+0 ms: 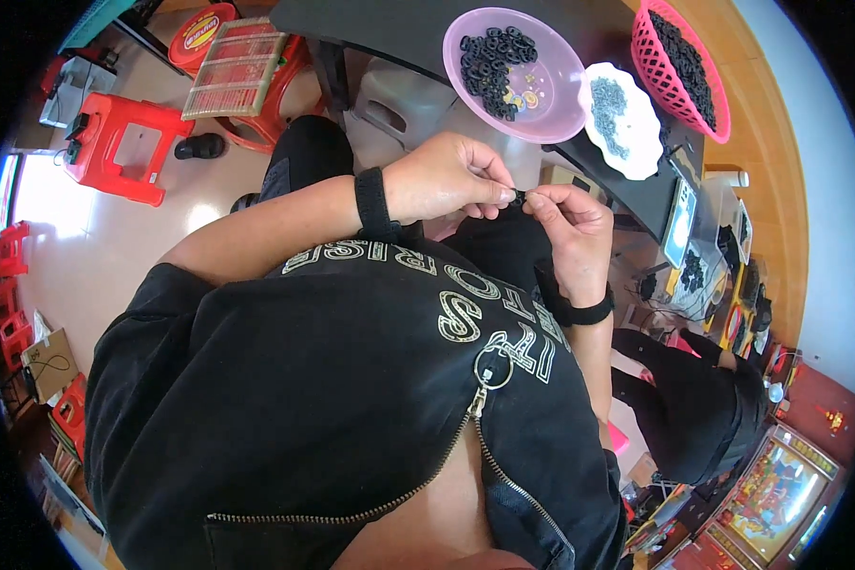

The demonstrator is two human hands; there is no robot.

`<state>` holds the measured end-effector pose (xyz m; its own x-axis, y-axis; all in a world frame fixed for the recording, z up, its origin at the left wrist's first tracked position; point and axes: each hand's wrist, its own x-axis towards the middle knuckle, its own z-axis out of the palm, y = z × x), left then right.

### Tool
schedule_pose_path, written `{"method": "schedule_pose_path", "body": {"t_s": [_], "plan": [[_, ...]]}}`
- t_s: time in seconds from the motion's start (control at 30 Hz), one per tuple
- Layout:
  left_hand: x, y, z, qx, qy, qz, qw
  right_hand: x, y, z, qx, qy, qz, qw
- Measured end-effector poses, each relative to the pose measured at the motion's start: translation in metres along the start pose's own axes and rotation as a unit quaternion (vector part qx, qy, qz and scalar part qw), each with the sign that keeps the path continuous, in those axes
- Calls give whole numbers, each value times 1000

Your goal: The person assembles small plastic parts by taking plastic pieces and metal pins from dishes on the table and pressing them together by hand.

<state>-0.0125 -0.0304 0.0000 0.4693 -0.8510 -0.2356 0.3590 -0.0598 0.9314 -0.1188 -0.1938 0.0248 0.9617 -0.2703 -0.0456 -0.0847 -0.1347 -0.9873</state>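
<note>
My left hand (451, 180) and my right hand (577, 233) meet in front of my chest, both closed in a pinch. Between their fingertips is a small black part (518, 198), mostly covered by the fingers, so its exact kind is unclear. Just beyond the hands, a pink-purple basin (565, 90) holds many black ring-like pieces (489, 62) and a few yellowish bits. Beside it, a white scalloped dish (644, 133) carries a heap of small grey pieces (610, 109). Farther right, a pink lattice basket (651, 62) is filled with black pieces (682, 66).
The basin and dish rest on a dark table (380, 24). A grey stool (404, 100) is by the table. To the left are a red stool (128, 147) and a bamboo rack (236, 66). Another person in black (703, 408) is bent over at the lower right.
</note>
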Motion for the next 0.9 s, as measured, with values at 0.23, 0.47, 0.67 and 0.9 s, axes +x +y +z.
{"method": "schedule_pose_path", "body": {"t_s": [0.23,0.47,0.67,0.9], "plan": [[-5,0,0,21,5,-14,1000,-1,-4,6,-33,-21,-10,999],[-9,0,-2,19,4,0,1000,-2,-6,10,-45,-31,-7,998],[-13,1,-3,16,4,2,1000,-3,-7,13,-52,-40,2,998],[-16,0,-6,19,-3,3,1000,-2,-7,18,-51,-36,-13,998]]}}
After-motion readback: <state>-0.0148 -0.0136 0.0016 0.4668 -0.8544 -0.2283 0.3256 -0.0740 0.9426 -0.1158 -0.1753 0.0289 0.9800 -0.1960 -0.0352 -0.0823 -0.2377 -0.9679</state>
